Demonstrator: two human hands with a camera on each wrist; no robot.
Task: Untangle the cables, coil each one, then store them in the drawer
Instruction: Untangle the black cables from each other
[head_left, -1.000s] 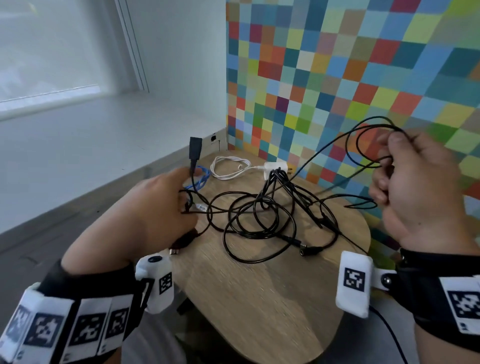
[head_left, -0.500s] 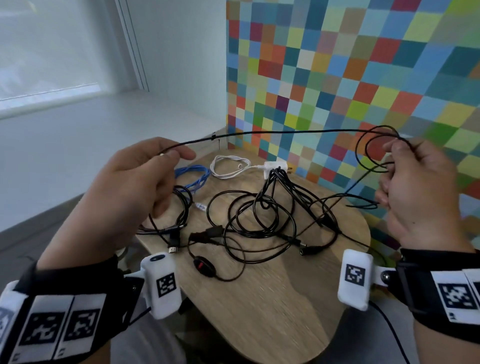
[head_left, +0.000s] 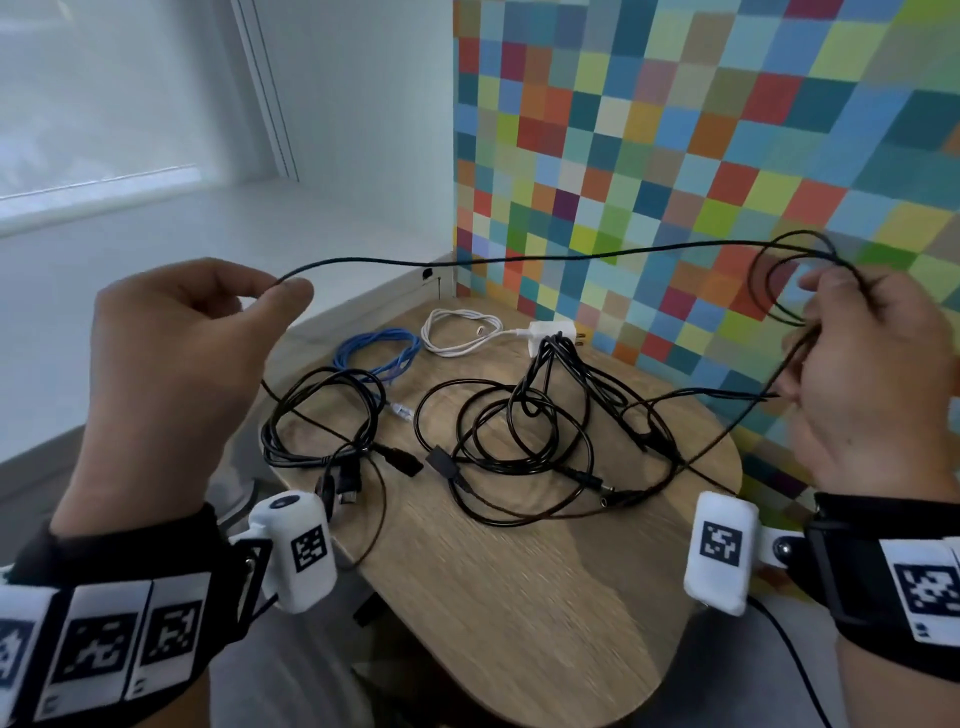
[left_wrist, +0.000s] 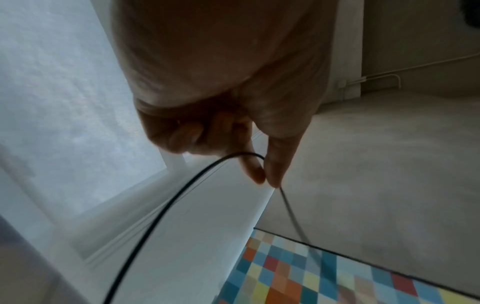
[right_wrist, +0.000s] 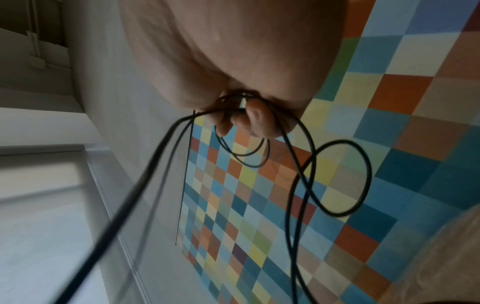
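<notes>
A thin black cable (head_left: 519, 257) stretches taut in the air between my two hands. My left hand (head_left: 171, 358) pinches it between thumb and forefinger (left_wrist: 267, 174), raised above the table's left side. My right hand (head_left: 872, 384) grips several loops of the same cable (right_wrist: 306, 164) near the checkered wall. From the right hand the cable drops to a tangle of black cables (head_left: 524, 441) on the wooden table (head_left: 519, 597). A black coil (head_left: 322, 421), a blue coil (head_left: 379, 351) and a white charger cable (head_left: 457, 332) lie further left and back.
The small rounded table stands against a multicoloured checkered wall (head_left: 701, 130) on the right. White wall and a window (head_left: 78, 104) are to the left. A white plug adapter (head_left: 550, 332) sits at the table's back edge. No drawer is in view.
My left hand let go of the connector end by the table, rose and pinched the cable, pulling it taut toward the left. The right hand stayed raised holding its loops.
</notes>
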